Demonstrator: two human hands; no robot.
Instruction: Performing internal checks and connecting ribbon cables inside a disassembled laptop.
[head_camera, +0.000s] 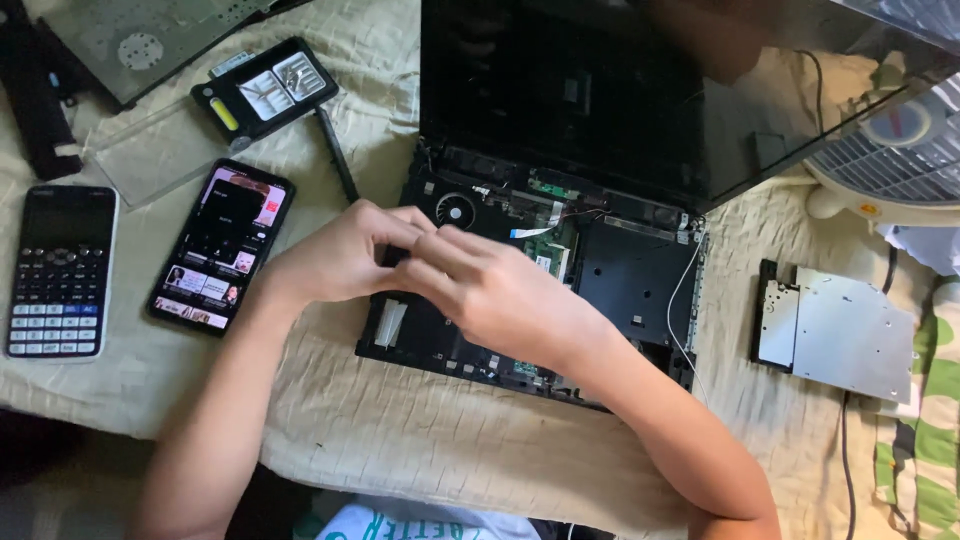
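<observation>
On the cream cloth-covered bed (400, 440), both hands, left hand (335, 255) and right hand (500, 295), meet over the opened black laptop base (620, 280), their grip hidden.

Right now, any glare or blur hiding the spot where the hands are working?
Head view: sharp and evenly lit; the laptop screen mirrors a reflection, no glare below. The left hand and right hand themselves cover the work spot on the opened laptop base.

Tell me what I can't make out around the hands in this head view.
- What the fingers pinch: left hand and right hand cover it.
- Laptop base under the hands: hidden by them.
- Fan: cut off by the right edge.
- Phone screen: too small to read.
</observation>
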